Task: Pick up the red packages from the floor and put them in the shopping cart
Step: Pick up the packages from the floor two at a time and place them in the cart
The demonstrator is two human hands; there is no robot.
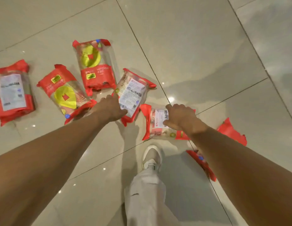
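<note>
Two bare arms reach down over pale trouser leg (145,193) and shoe (152,158). Right hand (181,117) grips label-up red package (158,124) under palm. Left hand (110,107) clamps neighbouring package (133,93) by edge. Three more packages beyond on tiled floor (199,46), likely awaiting later trips. Cart unseen.

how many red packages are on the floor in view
6, perhaps more out of frame: far left; left of centre; top centre; under the left hand; under the right hand; one partly hidden behind the right forearm.
</note>
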